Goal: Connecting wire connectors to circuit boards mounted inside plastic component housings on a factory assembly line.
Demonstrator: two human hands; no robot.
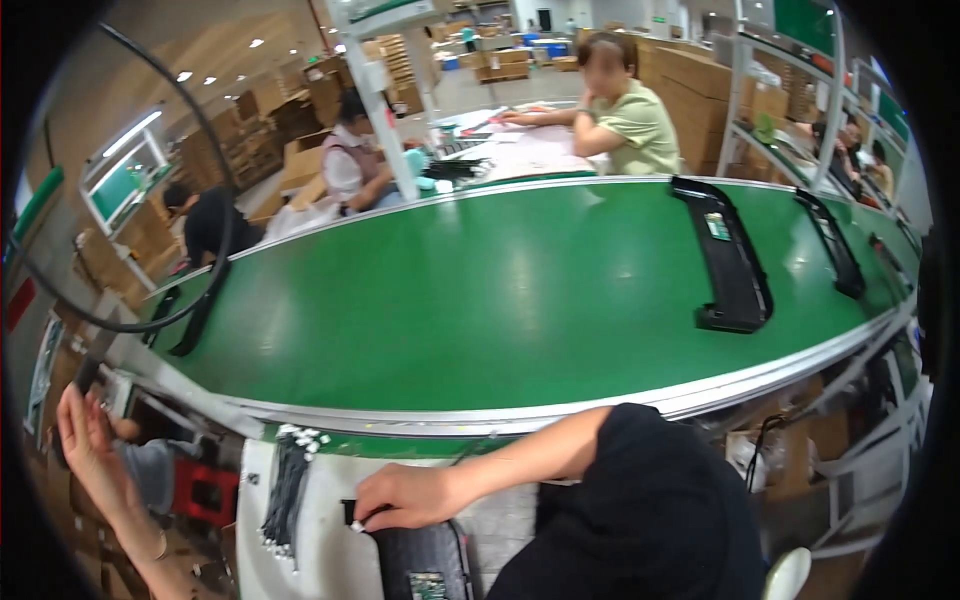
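Note:
My right hand [412, 497] reaches across the white worktop [262, 575], its fingers closed on the upper end of a black plastic housing [395, 560]. At its fingertips is a small white piece, perhaps a plug. A green circuit board [428, 585] lies in the housing, partly cut off by the picture's lower edge. Raised at the far left, my left hand [88, 440] has its fingers stretched upward. Just above those fingertips is a dark object [88, 374], too blurred to name. A bundle of black cables [287, 490] with white plugs lies left of the housing.
Beyond the worktop runs a green conveyor belt [450, 310] with a metal edge. It carries a black housing with a board [735, 265], another black housing [832, 245] and dark pieces at left. A black cable loop [215, 130] hangs at left. People [635, 120] sit across the belt.

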